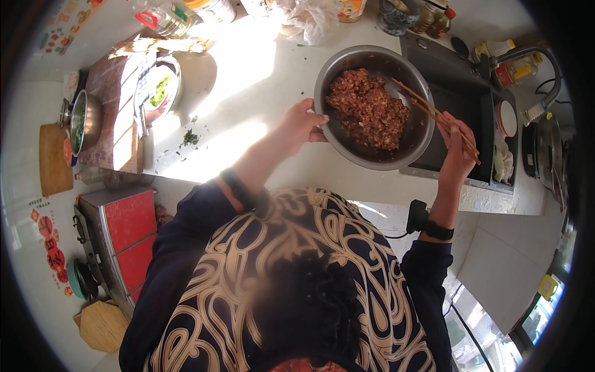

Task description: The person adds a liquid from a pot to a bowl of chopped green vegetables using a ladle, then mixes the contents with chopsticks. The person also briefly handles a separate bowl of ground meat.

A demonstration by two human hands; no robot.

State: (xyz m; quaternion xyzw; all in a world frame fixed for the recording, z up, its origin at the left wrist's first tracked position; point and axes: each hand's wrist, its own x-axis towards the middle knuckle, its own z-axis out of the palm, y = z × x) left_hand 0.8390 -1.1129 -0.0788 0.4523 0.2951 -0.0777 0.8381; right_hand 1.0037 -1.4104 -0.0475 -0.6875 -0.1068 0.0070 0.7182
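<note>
A wide metal mixing bowl (pixel 419 145) stands on the counter, its right side reaching over the edge of the sink. Reddish-brown minced meat (pixel 369 109) lies in a heap inside it. My left hand (pixel 304 124) grips the bowl's left rim, thumb on top and fingers below. In my right hand (pixel 458 135) is a pair of wooden chopsticks (pixel 434 111), held at the bowl's right side. Their tips point inside the bowl, close to the upper right of the meat; whether they touch it I cannot tell.
A dark sink (pixel 453 97) with a tap (pixel 551 93) adjoins the bowl. Chopped greens (pixel 190 137) are scattered on the counter. A cleaver (pixel 141 104) rests across a bowl of greens (pixel 174 79) beside the wooden board (pixel 100 88). Bottles and a plastic bag (pixel 304 21) line the back.
</note>
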